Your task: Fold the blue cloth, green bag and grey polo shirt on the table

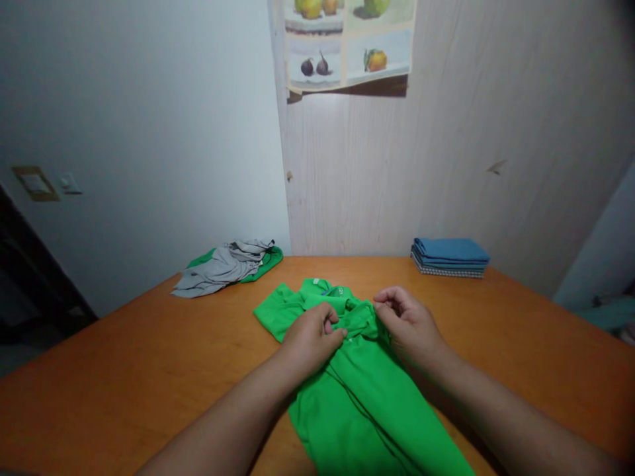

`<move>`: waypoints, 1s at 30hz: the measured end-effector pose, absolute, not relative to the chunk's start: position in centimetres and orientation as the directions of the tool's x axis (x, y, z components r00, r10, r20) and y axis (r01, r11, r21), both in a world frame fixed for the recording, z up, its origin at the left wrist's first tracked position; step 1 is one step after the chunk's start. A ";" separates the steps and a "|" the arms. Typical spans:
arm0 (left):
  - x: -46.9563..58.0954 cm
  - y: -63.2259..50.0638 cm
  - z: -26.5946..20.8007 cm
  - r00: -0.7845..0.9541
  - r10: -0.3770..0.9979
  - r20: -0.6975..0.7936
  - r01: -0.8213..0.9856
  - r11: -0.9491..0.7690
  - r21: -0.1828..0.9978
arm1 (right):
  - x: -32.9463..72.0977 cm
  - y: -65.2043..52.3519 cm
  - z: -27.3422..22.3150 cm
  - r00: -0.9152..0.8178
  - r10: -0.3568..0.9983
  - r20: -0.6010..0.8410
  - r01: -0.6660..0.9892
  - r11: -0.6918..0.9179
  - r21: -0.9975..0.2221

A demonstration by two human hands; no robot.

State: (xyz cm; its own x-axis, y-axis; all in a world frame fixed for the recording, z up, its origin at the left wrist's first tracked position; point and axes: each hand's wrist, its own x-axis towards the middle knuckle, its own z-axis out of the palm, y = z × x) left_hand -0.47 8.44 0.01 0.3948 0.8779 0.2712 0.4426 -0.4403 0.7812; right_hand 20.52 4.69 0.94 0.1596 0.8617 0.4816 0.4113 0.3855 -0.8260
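A bright green shirt (367, 396) lies rumpled on the table in front of me, its collar end pointing away and its lower part running off the bottom of the view. My left hand (312, 334) pinches the cloth just below the collar, thumb against fingers. On the other side, my right hand (409, 320) has its thumb and forefinger pressed together at the edge of a bunched fold near the shoulder. One short sleeve spreads out to the left beyond my left hand.
The orange-brown wooden table (163, 370) reaches back to the wall. At its back left lies a loose heap of grey and green clothes (223, 268). A neat stack of folded blue cloths (450, 256) sits back right. A fruit poster (347, 46) hangs above.
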 end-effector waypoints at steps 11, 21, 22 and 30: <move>0.5 8.4 0.4 0.377 0.873 0.310 0.306 -0.433 0.848 | 18.8 2.0 2.0 -0.120 0.800 0.587 0.628 0.520 -0.579; 0.6 7.7 1.5 0.422 0.894 0.148 0.072 -0.196 0.978 | 18.6 3.8 0.4 -0.033 0.943 0.332 0.495 0.304 -0.814; 0.6 7.7 1.4 0.434 0.891 0.133 0.063 -0.177 0.982 | 18.5 3.8 0.3 -0.019 0.952 0.304 0.454 0.279 -0.846; 0.5 7.6 1.3 0.463 0.879 0.116 0.047 -0.155 0.987 | 18.0 3.9 0.4 -0.030 0.989 0.147 0.175 0.150 -0.973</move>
State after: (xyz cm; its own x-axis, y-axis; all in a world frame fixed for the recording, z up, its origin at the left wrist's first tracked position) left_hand 0.55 7.57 1.27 0.4629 0.8788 0.1160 0.0468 -0.1549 0.9868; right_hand 17.97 3.90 0.36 -0.0305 0.9887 0.1466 0.1752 0.1497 -0.9731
